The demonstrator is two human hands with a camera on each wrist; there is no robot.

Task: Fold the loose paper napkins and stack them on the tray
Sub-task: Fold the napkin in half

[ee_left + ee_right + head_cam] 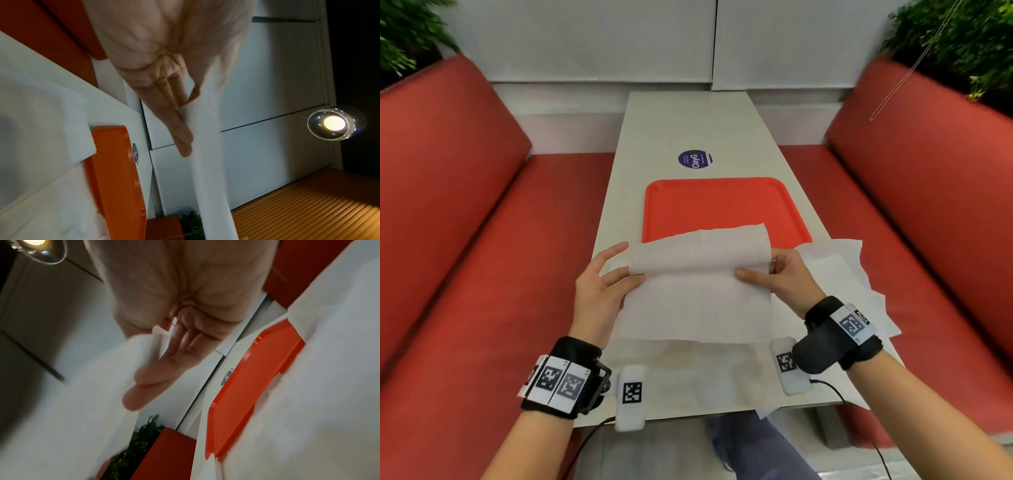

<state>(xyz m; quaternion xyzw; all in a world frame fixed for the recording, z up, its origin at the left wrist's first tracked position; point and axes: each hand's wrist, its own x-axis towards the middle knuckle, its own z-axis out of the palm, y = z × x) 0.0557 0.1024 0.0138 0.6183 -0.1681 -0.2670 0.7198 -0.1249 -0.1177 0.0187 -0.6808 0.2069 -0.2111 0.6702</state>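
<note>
A white paper napkin (698, 291) is held above the near part of the worktop (688, 130), its far edge curled over toward the person. The left hand (599, 284) at 9 o'clock holds its side with fingers (180, 129) straight and together. The right hand (780, 277) at 3 o'clock pinches the other side between thumb and fingers (150, 374). At 12 o'clock lies the red tray (722, 205), nothing in it. More loose napkins (839, 270) lie at 3 o'clock on the worktop.
</note>
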